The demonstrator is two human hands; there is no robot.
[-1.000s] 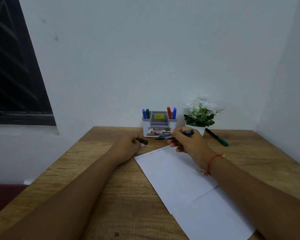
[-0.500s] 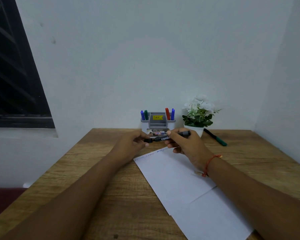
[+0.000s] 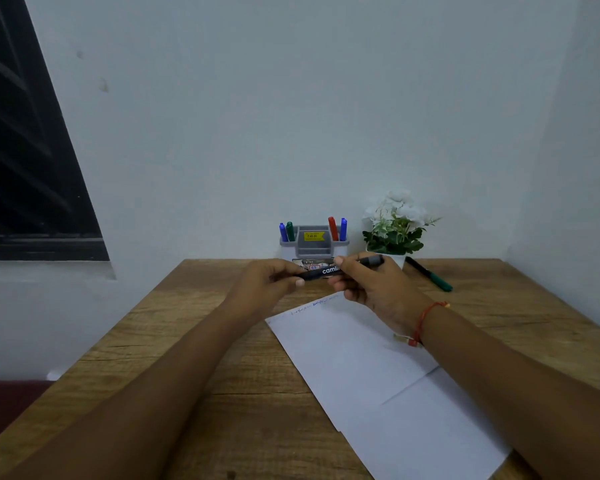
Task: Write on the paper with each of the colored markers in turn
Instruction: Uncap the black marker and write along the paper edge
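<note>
Wooden table (image 3: 194,368) bears white paper (image 3: 371,375); above it, left hand (image 3: 267,284) and right hand (image 3: 374,285) both grip black marker (image 3: 321,273)

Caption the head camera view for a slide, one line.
Left hand and right hand grip one black marker between the paper and the marker holder.

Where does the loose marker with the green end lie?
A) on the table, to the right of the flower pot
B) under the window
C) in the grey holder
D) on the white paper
A: the loose marker lies flat on the bare table, just to the right of the flower pot and apart from the paper.
</note>
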